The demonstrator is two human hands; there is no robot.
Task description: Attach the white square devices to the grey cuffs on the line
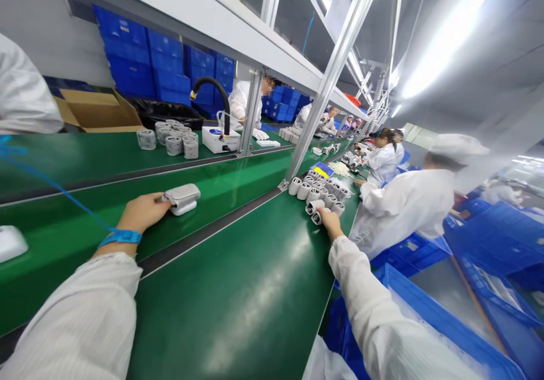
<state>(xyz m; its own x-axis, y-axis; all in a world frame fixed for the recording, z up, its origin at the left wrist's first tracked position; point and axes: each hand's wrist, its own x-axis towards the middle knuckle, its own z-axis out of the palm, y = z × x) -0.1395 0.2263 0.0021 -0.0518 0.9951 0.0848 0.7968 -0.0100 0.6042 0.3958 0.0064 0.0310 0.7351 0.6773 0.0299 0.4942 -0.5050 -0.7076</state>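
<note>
My left hand is closed on the near end of a grey rolled cuff, over the bright green belt. A smooth white part shows under that cuff; whether it is attached, I cannot tell. To the right, my right hand reaches the front of a group of grey rolled cuffs standing on the dark green worktop. Its fingers are closed on a grey cuff at the near edge of the group. A blue wrist strap with a cord circles my left wrist.
A white rounded device lies on the belt at far left. More grey cuffs and a white box stand on the far shelf. A metal post rises beside the right group. Co-workers in white sit at right; a blue crate is below.
</note>
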